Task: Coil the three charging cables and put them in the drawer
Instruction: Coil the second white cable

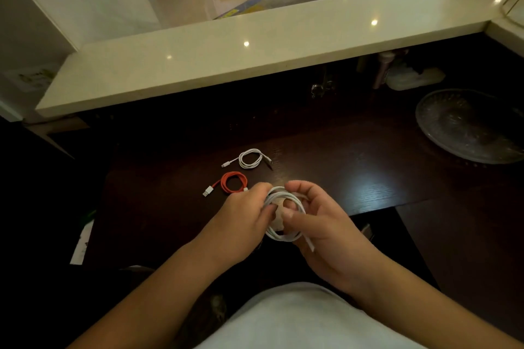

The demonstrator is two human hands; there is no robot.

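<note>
Two hands, left hand [246,222] and right hand [326,231], each grip pinching the coiled white cable [283,217].

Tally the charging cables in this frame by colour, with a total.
White: 2, a coiled white cable on the dark table, and a white cable held in loops between the left hand and right hand.
Red: 1, a coiled red cable on the table.
Total: 3

bare forearms, no sleeves, white garment [300,317] over the lap
</note>
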